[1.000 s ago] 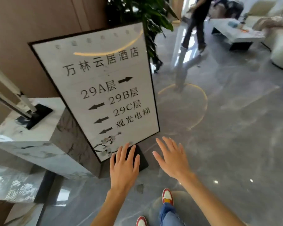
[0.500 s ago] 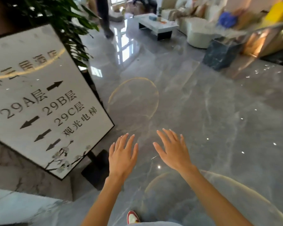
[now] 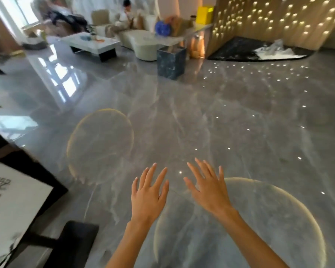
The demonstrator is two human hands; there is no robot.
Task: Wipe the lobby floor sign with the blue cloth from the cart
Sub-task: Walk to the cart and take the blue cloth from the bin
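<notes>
Polished grey lobby floor [image 3: 211, 117] fills the frame; the floor sign [image 3: 12, 202] sits at lower left. We see left hand [image 3: 148, 198] and right hand [image 3: 209, 190] spread wide and empty, presumably because the blue cloth and cart, not visible, remain to be fetched.

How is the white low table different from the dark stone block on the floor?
The white low table is wide and flat, while the dark stone block is a tall cube shape. The white low table is pale with a dark base; the dark stone block is bluish-black and marbled all over. The white low table has small things lying on top; the dark stone block's top looks bare. Both stand on the shiny grey floor.
</notes>
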